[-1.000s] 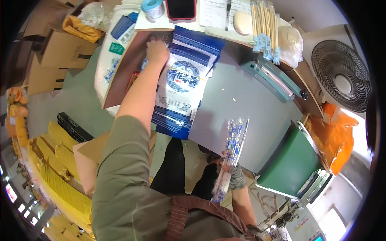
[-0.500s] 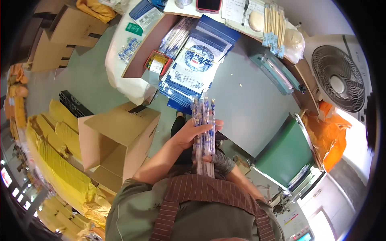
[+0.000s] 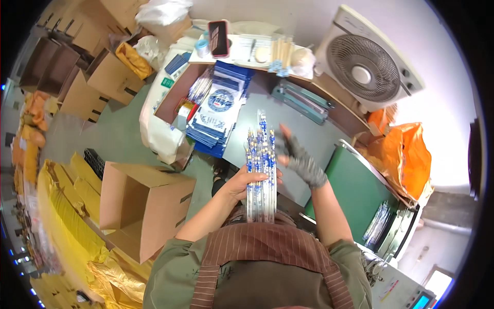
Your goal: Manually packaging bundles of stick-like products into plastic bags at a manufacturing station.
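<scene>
Upright in front of my body stands a bundle of slim clear-plastic packets with blue-and-white print, each long and narrow. My left hand is closed round its middle, thumb across the front. One packet rises above the others at the top. My right hand, in a grey glove that leaves the fingertips bare, is just right of the bundle. Its fingers are stretched and a little blurred, with nothing seen in them. Farther off lies a stack of blue-and-white printed bags on the grey table.
A teal bag sealer lies at the table's back, near a fan. To the right is a green panel beside orange bags. An open cardboard box stands left. A phone rests on the back ledge.
My right hand has left the bundle's lower end and moved up and right, fingers spreading. My left hand still grips the bundle. One packet now sticks up higher, and the view has tilted toward the fan.
</scene>
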Available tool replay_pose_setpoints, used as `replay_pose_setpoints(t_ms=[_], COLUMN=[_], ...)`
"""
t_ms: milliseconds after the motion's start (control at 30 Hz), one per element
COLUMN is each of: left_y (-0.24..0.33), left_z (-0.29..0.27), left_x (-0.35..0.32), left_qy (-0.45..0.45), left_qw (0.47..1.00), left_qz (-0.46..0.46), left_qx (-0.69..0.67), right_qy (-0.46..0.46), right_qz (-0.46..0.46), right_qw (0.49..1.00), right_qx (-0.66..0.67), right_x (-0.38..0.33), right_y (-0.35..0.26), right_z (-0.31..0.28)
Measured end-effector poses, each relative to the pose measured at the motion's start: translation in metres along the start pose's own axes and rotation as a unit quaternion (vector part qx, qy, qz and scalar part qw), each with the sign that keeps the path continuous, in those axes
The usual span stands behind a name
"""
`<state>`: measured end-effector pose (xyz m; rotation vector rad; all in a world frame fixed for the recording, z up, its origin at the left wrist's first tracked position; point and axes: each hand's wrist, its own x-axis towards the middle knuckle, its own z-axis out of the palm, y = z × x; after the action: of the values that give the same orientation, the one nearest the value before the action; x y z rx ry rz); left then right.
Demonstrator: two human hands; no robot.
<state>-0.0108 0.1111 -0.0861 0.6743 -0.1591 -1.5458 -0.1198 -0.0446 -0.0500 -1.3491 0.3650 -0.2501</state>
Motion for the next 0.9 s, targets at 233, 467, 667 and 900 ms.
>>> replay_pose_setpoints(t_ms=[233, 467, 667, 900], left_y=[-0.051, -0.089, -0.068, 0.080], left_z=[0.056, 0.058, 0.035, -0.155], left_x=[0.010, -0.002, -0.012, -0.071], left_qy=[-0.061, -0.035, 0.035, 0.305], left_qw=[0.997, 0.986, 0.990, 0.939], left_qz=[-0.039, -0.147, -0.108, 0.150], left_qx=[-0.040, 0.067, 0.084, -0.050], right_qy=[-0.126, 0.060, 0.076, 0.168], right_qz=[0.026, 0.070, 0.136, 0.175], right_qw=[0.989, 0.989, 0.951, 0.959], right_qx=[-0.067, 0.112, 0.265, 0.146], right_x=[-0.024, -0.106, -0.069, -0.007], right_y=[-0.036, 0.014, 0.045, 0.106], right_z=[-0.067, -0.018, 0.011, 0.020])
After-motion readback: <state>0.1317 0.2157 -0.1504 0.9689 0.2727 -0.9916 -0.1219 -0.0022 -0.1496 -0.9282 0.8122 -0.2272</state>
